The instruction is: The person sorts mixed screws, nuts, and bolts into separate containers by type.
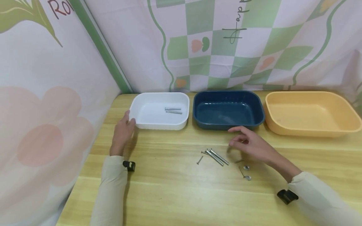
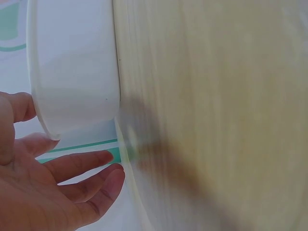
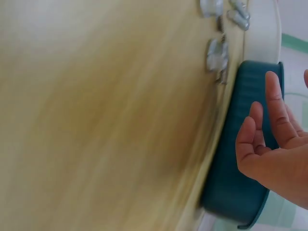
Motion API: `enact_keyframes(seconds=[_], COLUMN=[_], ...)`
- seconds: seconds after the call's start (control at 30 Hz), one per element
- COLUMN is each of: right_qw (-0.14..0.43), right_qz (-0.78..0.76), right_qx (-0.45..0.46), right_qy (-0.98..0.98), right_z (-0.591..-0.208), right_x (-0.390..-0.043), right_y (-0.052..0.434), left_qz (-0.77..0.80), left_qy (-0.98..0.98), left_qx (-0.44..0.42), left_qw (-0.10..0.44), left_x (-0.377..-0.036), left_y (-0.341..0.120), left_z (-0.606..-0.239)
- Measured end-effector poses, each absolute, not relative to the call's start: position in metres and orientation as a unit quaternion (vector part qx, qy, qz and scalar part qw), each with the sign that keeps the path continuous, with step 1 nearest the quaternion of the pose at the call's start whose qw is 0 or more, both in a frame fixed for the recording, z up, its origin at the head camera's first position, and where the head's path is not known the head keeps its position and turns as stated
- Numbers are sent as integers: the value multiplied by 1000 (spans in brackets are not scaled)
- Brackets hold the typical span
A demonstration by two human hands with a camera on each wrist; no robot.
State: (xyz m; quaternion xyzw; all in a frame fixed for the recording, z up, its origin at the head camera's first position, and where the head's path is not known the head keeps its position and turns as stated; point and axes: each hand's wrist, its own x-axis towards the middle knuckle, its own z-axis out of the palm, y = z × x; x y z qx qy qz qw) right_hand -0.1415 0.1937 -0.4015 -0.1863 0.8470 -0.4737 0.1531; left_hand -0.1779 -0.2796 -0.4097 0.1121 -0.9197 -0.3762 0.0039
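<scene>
My left hand (image 1: 123,131) grips the left rim of a white tray (image 1: 158,126) between thumb and index finger; its other fingers extend loosely outside. Two silver screws (image 1: 173,109) lie in that tray. My right hand (image 1: 251,144) hovers before the front wall of a dark blue tray (image 1: 226,126), fingers loosely bent, holding nothing visible. Left of it on the table lie two long bolts (image 1: 217,157) and small screws (image 1: 200,160). Below the hand are two small round silver pieces (image 1: 247,168), a thin screw (image 1: 241,172) and a blurred small piece (image 1: 238,161).
A yellow tray (image 1: 308,131) stands right of the blue one, all three trays in a row along the back of the wooden table (image 1: 169,188). Patterned cloth (image 1: 215,62) hangs behind them, and another cloth (image 1: 56,110) borders the left side.
</scene>
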Motion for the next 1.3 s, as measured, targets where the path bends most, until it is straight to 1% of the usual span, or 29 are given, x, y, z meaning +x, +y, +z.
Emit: enact_keyframes(seconds=[0.33, 0.53, 1.17, 1.3], right_qw=[167, 182, 204, 197], right_qz=[-479, -467, -425, -416], right_qx=[-193, -204, -222, -227], right_qy=[840, 841, 853, 858], right_z=[-413, -419, -420, -421], right_x=[-142, -141, -137, -136], right_y=[203, 203, 179, 174], left_qz=[-381, -380, -380, -376], left_qy=[-918, -919, -918, -920], left_qx=[114, 108, 112, 108], left_qw=[1, 10, 16, 22], left_x=[-177, -177, -178, -179], left_y=[-279, -279, -281, -282], left_z=[-410, -411, -412, -414])
